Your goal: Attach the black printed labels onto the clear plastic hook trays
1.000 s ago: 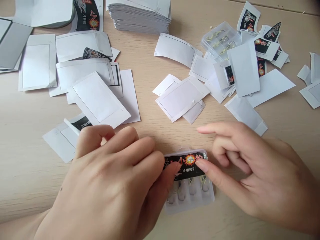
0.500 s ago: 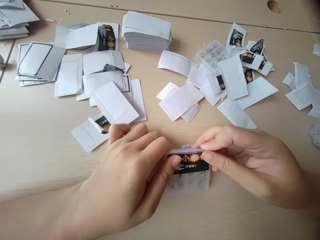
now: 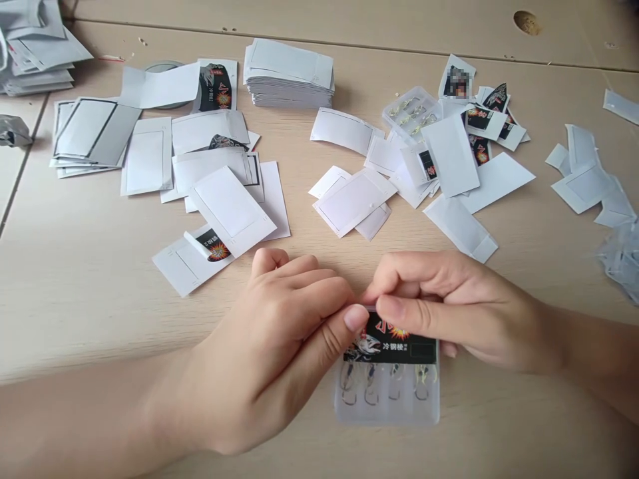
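Note:
A clear plastic box of fish hooks point(image 3: 387, 406) lies under both hands near the front of the table. Several hooks show through its lower half, each in its own compartment. Across its upper half sits a black label point(image 3: 387, 349) with a fish picture and red and white characters. My left hand point(image 3: 284, 339) grips the box's upper left corner, thumb on the label. With thumb and curled fingers, my right hand point(image 3: 449, 313) pinches the top edge, its thumb over part of the label. The fingers hide the box's top rim.
White label backings point(image 3: 232, 209) lie scattered left of centre, with more at right around another hook box point(image 3: 412, 113). A tall stack of white sheets point(image 3: 289, 73) stands at the back. Crumpled clear plastic point(image 3: 622, 259) lies at the right edge.
The box now lies flatter, showing more of its hooks and label. My right hand has moved left along the top edge, its thumb closer to my left thumb.

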### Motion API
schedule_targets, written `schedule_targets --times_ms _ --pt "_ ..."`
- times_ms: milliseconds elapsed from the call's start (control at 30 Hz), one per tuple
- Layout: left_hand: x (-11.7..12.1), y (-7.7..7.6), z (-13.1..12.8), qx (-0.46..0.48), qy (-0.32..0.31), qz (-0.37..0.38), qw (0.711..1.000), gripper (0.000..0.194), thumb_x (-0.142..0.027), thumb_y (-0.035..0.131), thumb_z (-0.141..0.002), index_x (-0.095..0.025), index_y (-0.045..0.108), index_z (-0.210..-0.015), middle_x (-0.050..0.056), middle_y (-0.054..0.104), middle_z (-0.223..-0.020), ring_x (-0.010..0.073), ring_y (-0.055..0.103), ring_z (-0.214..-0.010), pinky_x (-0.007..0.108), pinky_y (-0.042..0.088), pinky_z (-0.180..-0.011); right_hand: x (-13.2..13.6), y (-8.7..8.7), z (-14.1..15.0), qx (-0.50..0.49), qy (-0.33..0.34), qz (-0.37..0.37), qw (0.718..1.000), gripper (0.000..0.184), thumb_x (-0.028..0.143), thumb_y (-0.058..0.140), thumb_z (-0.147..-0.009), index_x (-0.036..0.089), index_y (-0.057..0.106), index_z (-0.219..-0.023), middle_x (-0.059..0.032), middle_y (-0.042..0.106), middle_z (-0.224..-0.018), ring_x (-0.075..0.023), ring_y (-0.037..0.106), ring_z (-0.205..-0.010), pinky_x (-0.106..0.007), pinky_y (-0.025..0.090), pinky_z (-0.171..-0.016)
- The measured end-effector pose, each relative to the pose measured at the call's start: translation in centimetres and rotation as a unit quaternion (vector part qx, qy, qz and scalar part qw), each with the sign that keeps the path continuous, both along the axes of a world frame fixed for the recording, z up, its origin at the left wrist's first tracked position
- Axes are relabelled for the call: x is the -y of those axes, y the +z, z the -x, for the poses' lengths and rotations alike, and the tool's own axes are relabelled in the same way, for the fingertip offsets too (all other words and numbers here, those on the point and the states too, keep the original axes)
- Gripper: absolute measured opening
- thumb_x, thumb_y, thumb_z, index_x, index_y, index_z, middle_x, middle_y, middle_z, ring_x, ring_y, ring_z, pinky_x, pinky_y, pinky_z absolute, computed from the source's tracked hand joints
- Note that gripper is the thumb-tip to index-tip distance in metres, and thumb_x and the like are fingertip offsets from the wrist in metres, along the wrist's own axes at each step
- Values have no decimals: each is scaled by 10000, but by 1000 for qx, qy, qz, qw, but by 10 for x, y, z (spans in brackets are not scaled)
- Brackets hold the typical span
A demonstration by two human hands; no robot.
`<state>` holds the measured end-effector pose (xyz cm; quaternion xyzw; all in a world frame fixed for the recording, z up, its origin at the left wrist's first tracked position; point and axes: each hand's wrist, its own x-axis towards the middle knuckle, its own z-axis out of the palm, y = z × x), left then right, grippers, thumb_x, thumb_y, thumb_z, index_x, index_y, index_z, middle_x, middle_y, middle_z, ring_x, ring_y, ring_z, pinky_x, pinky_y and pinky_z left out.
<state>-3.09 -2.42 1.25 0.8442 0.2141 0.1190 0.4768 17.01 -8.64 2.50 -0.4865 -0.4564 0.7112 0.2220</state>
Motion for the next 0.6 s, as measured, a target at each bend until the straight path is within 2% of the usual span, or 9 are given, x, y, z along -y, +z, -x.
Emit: schedule_targets --times_ms 100,233,400,600 --pt "-1 0 0 -4 5 -3 1000 245 -157 396 -922 -171 464 -687 -44 511 -647 109 456 -625 322 276 -714 2 -1 -1 25 1 -31 999 276 393 423 -969 158 557 -911 49 422 -602 -51 363 -483 -162 299 -418" --pt "-1 2 -1 -18 16 -1 1000 250 -171 393 -925 -178 465 -686 -41 522 -639 116 460 -612 317 298 -734 5 -1 4 119 30 -98 988 182 347 586 -884 173 541 -854 60 473 -603 -54 401 -515 -163 308 -443" --pt "-2 6 0 -36 9 -13 999 248 -164 394 -931 -175 474 -696 -40 522 -656 115 460 -631 314 297 -731 6 -1 7 122 41 -86 988 238 363 689 -794 181 544 -838 72 493 -599 -55 426 -506 -165 308 -434" --pt "-3 8 -1 -64 -3 -23 998 206 -158 413 -935 -172 507 -752 -42 541 -710 106 481 -677 294 311 -760 7 -1 7 93 6 -54 994 135 188 657 -786 176 527 -822 71 481 -597 -54 426 -513 -161 319 -451"
